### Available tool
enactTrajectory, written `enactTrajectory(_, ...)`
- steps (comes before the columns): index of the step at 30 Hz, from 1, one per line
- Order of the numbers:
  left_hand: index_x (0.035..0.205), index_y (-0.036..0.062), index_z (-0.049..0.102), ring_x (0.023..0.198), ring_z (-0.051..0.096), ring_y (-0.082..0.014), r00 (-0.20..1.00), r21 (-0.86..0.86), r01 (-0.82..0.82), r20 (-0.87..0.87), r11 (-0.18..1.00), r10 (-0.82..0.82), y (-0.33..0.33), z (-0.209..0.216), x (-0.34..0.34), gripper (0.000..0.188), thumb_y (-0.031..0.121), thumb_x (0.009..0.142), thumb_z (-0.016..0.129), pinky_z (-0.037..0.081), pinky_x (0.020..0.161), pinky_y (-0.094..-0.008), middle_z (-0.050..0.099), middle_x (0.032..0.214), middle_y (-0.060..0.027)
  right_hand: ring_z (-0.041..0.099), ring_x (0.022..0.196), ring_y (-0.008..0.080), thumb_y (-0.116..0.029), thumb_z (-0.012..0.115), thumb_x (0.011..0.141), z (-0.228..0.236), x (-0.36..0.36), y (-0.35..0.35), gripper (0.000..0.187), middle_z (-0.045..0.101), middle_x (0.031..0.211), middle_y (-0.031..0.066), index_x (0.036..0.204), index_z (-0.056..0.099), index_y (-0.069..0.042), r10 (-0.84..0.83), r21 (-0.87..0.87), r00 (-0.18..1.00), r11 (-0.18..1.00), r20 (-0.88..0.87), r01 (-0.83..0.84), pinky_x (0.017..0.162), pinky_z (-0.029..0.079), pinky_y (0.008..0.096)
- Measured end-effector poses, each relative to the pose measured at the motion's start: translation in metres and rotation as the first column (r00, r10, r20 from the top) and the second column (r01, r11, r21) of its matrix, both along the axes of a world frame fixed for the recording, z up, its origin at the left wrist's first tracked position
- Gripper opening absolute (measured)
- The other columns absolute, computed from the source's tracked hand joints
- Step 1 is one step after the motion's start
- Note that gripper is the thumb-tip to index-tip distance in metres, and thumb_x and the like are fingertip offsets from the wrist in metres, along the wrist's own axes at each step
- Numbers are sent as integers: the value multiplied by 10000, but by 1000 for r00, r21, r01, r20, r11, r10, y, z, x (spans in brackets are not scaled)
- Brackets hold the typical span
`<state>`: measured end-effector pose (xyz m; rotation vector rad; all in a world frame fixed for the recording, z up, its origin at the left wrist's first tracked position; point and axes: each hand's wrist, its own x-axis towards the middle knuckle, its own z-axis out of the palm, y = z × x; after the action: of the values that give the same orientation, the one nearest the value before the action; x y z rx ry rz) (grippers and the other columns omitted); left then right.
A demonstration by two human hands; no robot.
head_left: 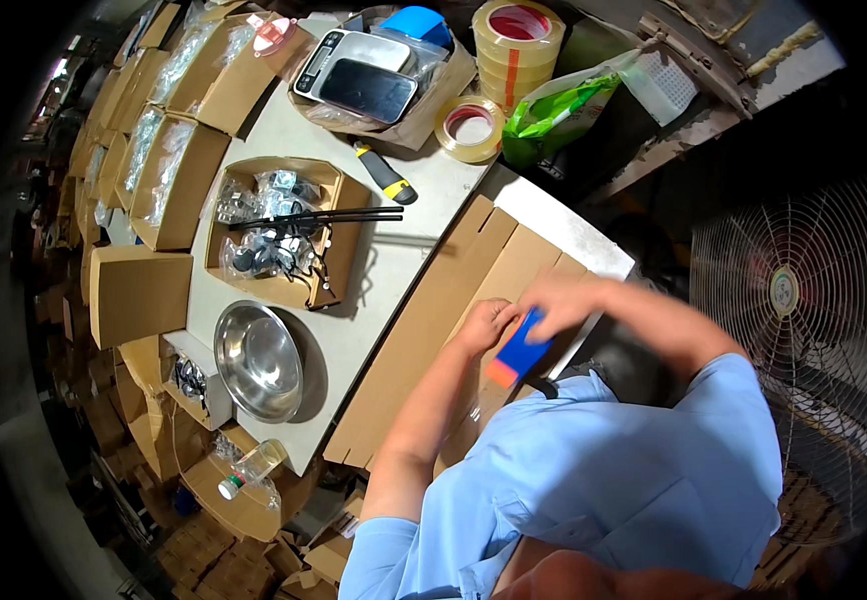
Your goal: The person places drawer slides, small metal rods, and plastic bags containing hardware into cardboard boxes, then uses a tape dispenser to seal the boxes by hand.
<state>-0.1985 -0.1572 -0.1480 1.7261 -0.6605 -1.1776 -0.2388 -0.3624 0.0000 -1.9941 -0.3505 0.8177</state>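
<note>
My right hand (558, 302), smeared by motion, is closed round a blue handheld object (525, 345) with an orange end; blur hides its exact kind. Beside it on the left, my left hand (486, 325) rests on the flat brown cardboard (433, 310), its fingers curled in. What those fingers hold, if anything, is hidden. The cardboard lies along the near edge of the table, close to my body, creased lengthwise into panels. Just below the blue object, something clear and shiny (475, 408) shows next to my shirt.
Left on the table stand a steel bowl (241, 362) and an open carton (355, 235) of bagged parts with black rods. Farther back are a yellow-black knife (386, 174), a scale (363, 52) with a phone, and tape rolls (471, 128). A caged fan (798, 350) stands right.
</note>
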Motion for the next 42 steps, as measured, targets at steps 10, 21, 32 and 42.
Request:
enactTrajectory(10,869,15,625,820,581,-344,925,-146,-153,326,977,193,-1,39,-11,215,198,908,518,470,731,-395,605,841,-159,525,586,288,-526,634,667,-37,38,-70,471,574,604,120,597,587,-63,160,-480,944,877,289,-2,776,278,407)
enactTrajectory(21,1102,77,640,1231,422,-231,476,592,174,649,787,-593,-22,95,-52,639,624,835,448,71,1102,-580,592,1162,-84,620,718,269,-499,641,702,-28,-24,13,411,653,694,103,685,686,-91,-231,-513,800,662,554,547,766,357,395)
enactTrajectory(32,1419,208,342,1421,26,-313,599,373,-410,798,832,-62,92,36,-143,765,633,800,489,9,1050,-650,126,1546,-40,431,1108,340,-181,724,722,-93,-116,45,542,471,1118,174,1182,479,-35,-362,-286,573,600,735,747,949,308,500)
enactTrajectory(42,1404,14,294,1249,417,-319,-58,351,-889,549,-293,834,408,1,-292,846,606,841,513,324,1043,-406,396,1383,-210,486,1161,245,-433,492,917,-179,-34,51,557,548,1231,148,1257,495,8,-621,-91,783,782,-22,617,995,359,338)
